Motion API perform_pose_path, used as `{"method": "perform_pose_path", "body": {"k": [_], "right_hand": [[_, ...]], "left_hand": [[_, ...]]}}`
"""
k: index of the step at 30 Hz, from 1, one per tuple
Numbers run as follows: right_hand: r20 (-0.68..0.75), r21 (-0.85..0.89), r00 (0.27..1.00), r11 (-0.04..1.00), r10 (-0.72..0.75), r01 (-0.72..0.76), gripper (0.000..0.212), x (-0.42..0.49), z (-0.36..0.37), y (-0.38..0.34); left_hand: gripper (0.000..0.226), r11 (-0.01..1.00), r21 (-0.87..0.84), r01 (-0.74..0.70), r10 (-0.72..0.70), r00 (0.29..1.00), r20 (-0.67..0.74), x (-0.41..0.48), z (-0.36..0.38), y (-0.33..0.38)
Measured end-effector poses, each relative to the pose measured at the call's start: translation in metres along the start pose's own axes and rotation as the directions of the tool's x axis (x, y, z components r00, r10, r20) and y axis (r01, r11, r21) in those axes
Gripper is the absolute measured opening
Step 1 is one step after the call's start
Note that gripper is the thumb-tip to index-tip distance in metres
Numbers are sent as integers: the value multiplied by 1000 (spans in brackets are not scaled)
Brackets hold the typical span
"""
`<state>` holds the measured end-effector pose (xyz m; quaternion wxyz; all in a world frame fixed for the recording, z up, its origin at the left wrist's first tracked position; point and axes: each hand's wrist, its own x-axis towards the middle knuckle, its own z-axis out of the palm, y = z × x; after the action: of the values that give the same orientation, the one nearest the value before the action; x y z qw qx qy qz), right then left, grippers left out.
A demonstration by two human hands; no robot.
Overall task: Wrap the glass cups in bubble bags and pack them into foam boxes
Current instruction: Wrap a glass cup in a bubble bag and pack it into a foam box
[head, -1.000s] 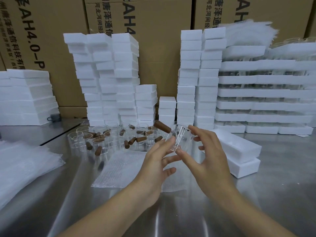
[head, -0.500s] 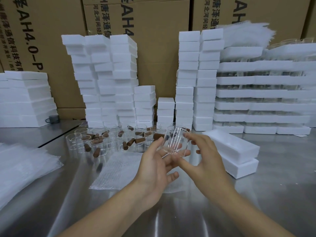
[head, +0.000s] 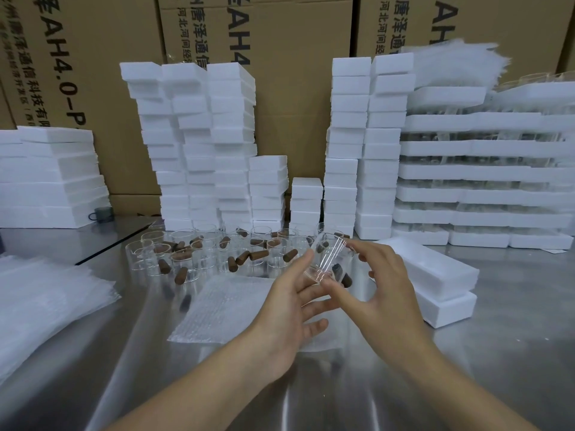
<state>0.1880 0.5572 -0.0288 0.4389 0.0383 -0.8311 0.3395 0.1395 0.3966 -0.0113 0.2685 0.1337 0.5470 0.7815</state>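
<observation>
**Glass cup held tilted over a bubble bag**

A clear glass cup [head: 329,258] is held in the air between both hands, above the steel table [head: 485,371] and tilted with its open mouth up and away from the person. A brown stopper [head: 341,274] is seen low inside it.

The cup is pinched by the right hand [head: 387,295]: the thumb is set against the base and the curled fingers are laid over the upper side. The left hand [head: 287,311] is kept flat and loosely spread. Its thumb is stretched up along the cup's left side and its straight fingers are placed under the base; whether the thumb truly touches the glass cannot be told.

A flat bubble bag [head: 228,309] is laid on the table beneath the hands. Just to the right, two long foam boxes [head: 437,279] are stacked, the upper one set askew. Behind the bag, a cluster of more cups [head: 214,248] with brown stoppers is gathered. A heap of bubble bags [head: 46,309] is spread at the left edge. Tall stacks of small foam blocks [head: 199,144] are lined up against cardboard cartons [head: 295,98] at the back.
</observation>
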Motion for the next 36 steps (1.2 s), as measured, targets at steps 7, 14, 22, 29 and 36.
{"method": "perform_pose_path", "body": {"k": [7, 14, 22, 29, 36], "right_hand": [[48, -31, 999, 999, 22, -20, 57, 0, -1, 1], [15, -17, 1000, 1000, 22, -21, 51, -1, -1, -4], [159, -101, 971, 982, 176, -162, 45, -3, -3, -5], [241, 89, 924, 941, 297, -325, 13, -1, 0, -6], [115, 386, 817, 733, 565, -561, 27, 9, 0, 3]], "left_hand": [[72, 997, -70, -12, 14, 999, 32, 0, -2, 1], [65, 997, -73, -19, 16, 999, -35, 2, -4, 2], [54, 963, 161, -217, 238, 963, -125, 7, -8, 2], [42, 922, 259, -286, 327, 936, -128, 13, -15, 2], [18, 475, 828, -298, 441, 895, 69, 24, -31, -8]]}}
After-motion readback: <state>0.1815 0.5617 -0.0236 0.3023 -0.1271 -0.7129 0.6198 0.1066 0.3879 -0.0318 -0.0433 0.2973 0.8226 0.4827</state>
